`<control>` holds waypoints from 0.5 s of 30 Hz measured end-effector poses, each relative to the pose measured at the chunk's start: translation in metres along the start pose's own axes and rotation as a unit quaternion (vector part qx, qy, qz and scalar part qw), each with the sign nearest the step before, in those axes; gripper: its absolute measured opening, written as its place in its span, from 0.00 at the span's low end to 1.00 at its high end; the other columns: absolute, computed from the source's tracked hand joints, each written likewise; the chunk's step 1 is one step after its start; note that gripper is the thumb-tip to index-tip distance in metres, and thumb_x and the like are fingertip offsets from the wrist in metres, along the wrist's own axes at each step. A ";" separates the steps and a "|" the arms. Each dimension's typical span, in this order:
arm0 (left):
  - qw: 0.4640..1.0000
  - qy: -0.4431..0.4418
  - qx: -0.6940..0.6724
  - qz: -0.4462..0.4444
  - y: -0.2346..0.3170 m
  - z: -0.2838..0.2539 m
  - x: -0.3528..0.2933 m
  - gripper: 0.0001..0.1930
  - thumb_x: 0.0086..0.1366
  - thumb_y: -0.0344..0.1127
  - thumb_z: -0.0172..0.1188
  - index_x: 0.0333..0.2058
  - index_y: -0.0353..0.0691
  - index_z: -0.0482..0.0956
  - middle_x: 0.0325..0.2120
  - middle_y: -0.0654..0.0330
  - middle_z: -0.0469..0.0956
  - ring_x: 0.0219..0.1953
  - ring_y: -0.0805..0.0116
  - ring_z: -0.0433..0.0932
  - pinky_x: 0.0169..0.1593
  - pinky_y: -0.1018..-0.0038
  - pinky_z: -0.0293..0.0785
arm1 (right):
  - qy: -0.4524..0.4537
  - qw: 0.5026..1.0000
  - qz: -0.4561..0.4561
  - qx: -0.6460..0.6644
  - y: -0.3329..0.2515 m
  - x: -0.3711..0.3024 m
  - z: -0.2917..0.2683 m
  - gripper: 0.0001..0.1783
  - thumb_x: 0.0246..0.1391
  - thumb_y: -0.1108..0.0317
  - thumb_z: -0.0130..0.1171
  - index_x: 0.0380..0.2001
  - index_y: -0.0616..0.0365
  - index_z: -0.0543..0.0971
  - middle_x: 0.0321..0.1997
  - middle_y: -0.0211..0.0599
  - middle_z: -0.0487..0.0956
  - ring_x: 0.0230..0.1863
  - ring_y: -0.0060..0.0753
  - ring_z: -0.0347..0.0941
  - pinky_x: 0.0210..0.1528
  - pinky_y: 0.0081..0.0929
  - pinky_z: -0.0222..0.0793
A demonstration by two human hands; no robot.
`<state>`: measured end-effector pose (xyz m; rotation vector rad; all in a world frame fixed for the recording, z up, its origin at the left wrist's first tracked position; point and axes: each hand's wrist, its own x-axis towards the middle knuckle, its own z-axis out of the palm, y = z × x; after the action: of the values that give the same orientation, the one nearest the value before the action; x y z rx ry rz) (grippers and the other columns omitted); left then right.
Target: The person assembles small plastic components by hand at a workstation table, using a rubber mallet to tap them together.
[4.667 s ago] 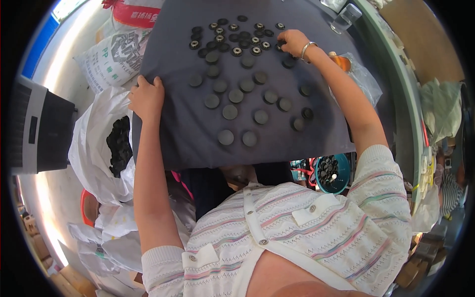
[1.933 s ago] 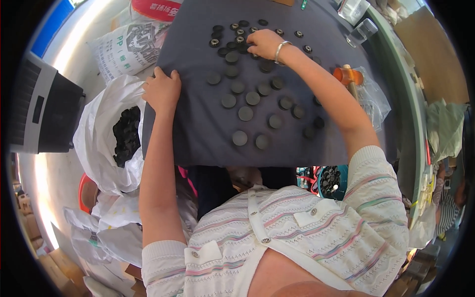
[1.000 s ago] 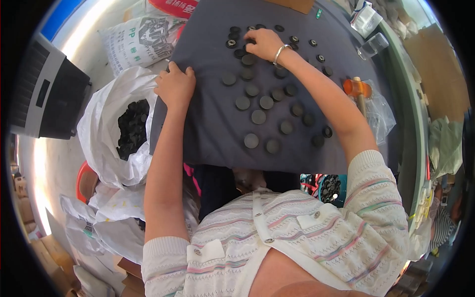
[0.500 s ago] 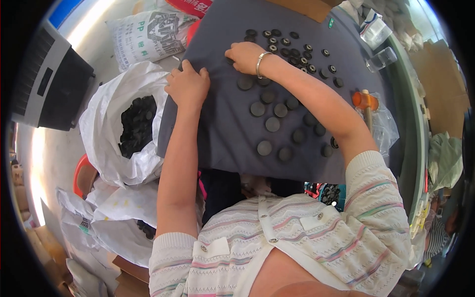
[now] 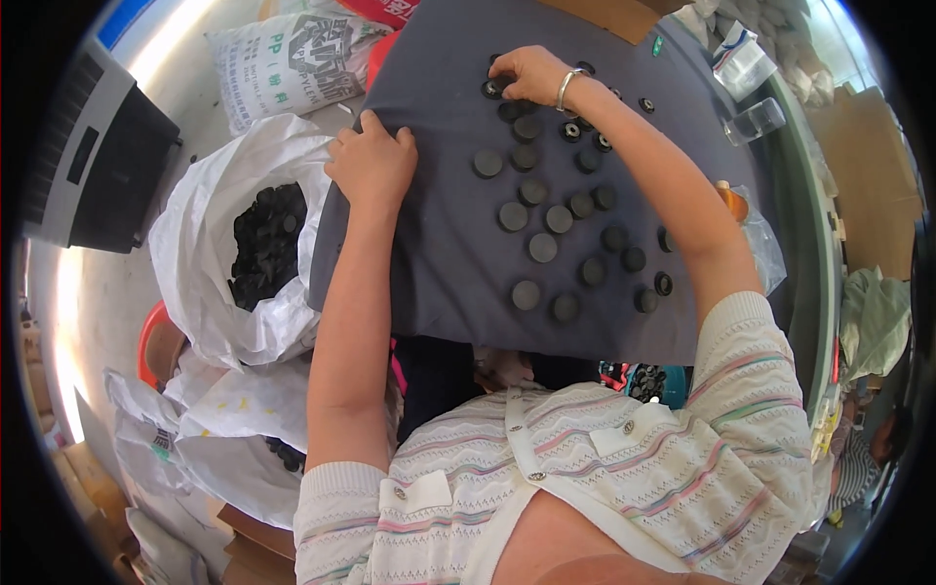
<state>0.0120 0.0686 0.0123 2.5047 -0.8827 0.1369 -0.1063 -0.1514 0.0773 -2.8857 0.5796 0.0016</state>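
At the table's five o'clock, a blue tub [image 5: 675,386] of dark pieces [image 5: 645,385] is partly hidden beneath the table [image 5: 439,258]. Toward nine o'clock, a white sack [image 5: 187,244] gapes around black pieces [image 5: 269,237]. Black discs [image 5: 559,218] lie scattered over the grey-clothed top. At ten o'clock the left hand [image 5: 372,162] rests on the edge, fingers spread. At twelve the right hand [image 5: 534,76] curls downward, covering some discs; whether it grips one cannot be told.
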 end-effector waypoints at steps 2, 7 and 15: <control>1.000 0.002 0.003 0.001 -0.001 0.000 -0.001 0.24 0.58 0.48 0.53 0.48 0.36 0.73 0.42 0.43 0.74 0.48 0.45 0.71 0.48 0.49 0.65 | -0.003 1.000 0.010 0.007 -0.001 0.004 0.006 0.22 0.43 0.70 0.67 0.45 0.56 0.79 0.38 0.42 0.81 0.41 0.41 0.77 0.47 0.33 0.72; 1.000 0.004 0.005 0.004 -0.003 0.001 0.000 0.24 0.58 0.48 0.53 0.47 0.36 0.73 0.42 0.43 0.73 0.48 0.44 0.71 0.48 0.49 0.65 | -0.016 0.999 0.030 0.014 -0.008 0.011 0.009 0.21 0.43 0.71 0.66 0.44 0.57 0.79 0.39 0.43 0.81 0.41 0.42 0.77 0.47 0.33 0.72; 1.000 -0.017 0.016 -0.008 0.001 -0.001 0.000 0.27 0.59 0.49 0.52 0.52 0.37 0.71 0.45 0.42 0.73 0.51 0.45 0.69 0.51 0.50 0.64 | -0.006 0.988 -0.074 -0.133 -0.037 0.021 0.013 0.19 0.44 0.64 0.65 0.41 0.59 0.81 0.39 0.47 0.81 0.45 0.48 0.76 0.50 0.37 0.71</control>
<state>0.0118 0.0682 0.0132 2.5497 -0.8803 0.1025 -0.0723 -0.1236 0.0704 -3.1774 0.3872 0.0817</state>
